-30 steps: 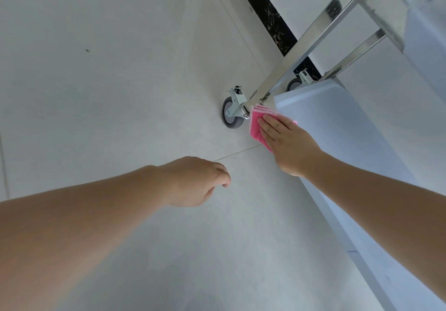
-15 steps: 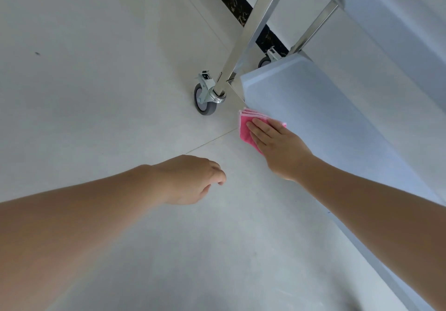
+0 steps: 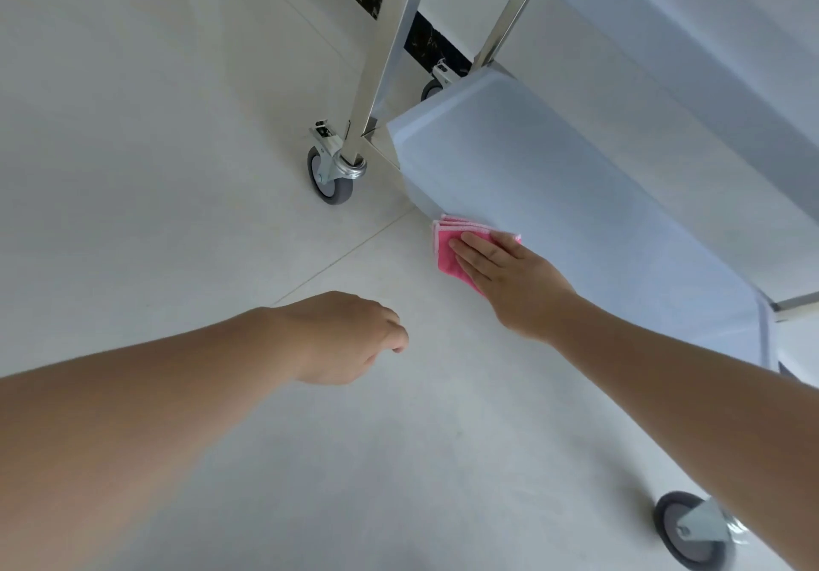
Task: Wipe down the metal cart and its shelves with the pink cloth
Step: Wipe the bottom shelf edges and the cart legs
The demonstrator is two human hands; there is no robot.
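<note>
1. Pale floor tiles (image 3: 155, 171) lay bare around the metal cart (image 3: 390, 38), with room to shift along it.
2. My right hand (image 3: 514, 282) pressed the folded pink cloth (image 3: 447, 251) flat-fingered on the bottom shelf (image 3: 554, 198), at its front edge near the corner.
3. My left hand (image 3: 341, 335) hung loosely curled, holding nothing.
4. I judged the job partway: the upper shelf (image 3: 664, 38), posts and casters remained.

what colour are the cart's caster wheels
Grey tyres on the caster wheels, with shiny metal brackets; clearest in the head view, beside the metal cart's leg.
</note>
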